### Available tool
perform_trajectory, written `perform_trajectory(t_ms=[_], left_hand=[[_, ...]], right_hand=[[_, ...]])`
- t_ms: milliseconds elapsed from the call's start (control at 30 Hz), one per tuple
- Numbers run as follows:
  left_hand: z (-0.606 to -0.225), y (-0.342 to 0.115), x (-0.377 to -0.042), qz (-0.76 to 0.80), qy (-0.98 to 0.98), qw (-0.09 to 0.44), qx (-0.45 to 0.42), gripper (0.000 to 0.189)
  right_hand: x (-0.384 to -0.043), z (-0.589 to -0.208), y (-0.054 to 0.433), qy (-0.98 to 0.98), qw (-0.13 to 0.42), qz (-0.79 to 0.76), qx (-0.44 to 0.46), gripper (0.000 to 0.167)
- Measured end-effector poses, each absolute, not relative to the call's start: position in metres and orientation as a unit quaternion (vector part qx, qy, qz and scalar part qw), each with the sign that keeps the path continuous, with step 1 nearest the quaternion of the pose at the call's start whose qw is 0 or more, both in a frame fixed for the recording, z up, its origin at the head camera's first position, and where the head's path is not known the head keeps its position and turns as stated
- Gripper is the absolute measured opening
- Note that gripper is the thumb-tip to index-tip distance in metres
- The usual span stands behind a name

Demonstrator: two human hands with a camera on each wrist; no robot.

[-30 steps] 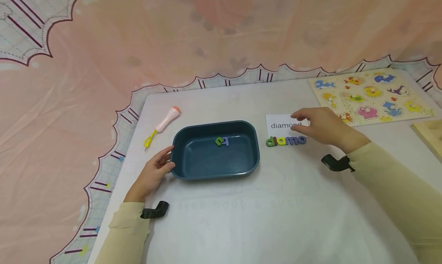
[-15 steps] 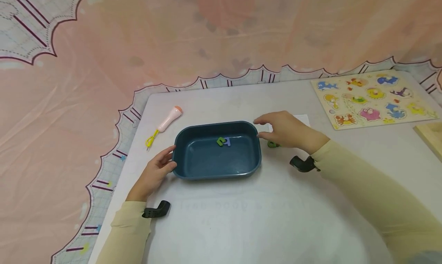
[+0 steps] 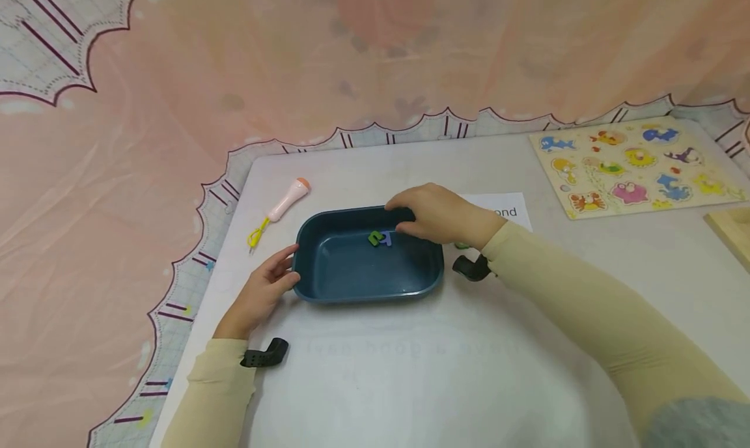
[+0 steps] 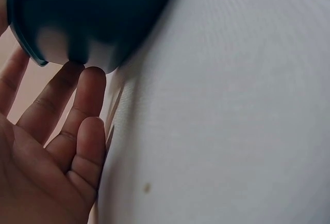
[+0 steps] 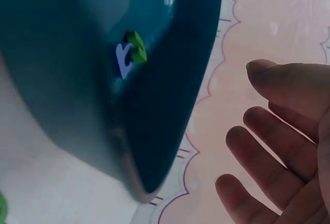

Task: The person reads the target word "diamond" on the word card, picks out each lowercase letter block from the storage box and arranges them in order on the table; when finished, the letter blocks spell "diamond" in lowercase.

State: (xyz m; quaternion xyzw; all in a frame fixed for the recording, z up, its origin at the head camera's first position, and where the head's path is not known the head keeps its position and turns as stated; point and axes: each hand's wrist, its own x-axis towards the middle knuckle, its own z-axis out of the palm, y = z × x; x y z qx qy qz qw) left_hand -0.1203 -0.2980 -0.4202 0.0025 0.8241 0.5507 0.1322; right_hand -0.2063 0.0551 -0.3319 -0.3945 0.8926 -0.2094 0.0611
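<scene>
My left hand rests against the left end of a dark teal plastic basin. In the left wrist view its extended fingers touch the basin's outer wall. Above the basin's right back corner, my right hand hovers with fingers loosely bent and nothing between them. Two letter pieces lie inside the basin, one green and one purple. Right of the basin is a white word card, with only "ond" readable past the right hand and arm. A green letter peeks out below the wrist.
A pink pen-like device with a yellow cord lies at the back left of the white table. An animal puzzle board is at the back right. A wooden tray edges into view at far right.
My right hand has swept left from the card and its letter row to over the basin, and now covers most of the letters and the card. My left hand stays at the basin.
</scene>
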Motion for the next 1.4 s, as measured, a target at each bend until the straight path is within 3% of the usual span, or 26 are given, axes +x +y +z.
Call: perform_trajectory(t_ms=[467, 1400], left_hand=[[-0.415, -0.299, -0.12, 0.543, 0.828, 0.144, -0.011, 0.065], [-0.416, -0.299, -0.119, 0.56, 0.817, 0.139, 0.005, 0.064]], right_hand=[[-0.223, -0.343, 0.021, 0.889, 0.141, -0.19, -0.391, 0.043], [-0.23, -0.363, -0.007, 0.884, 0.2, -0.179, -0.383, 0.039]])
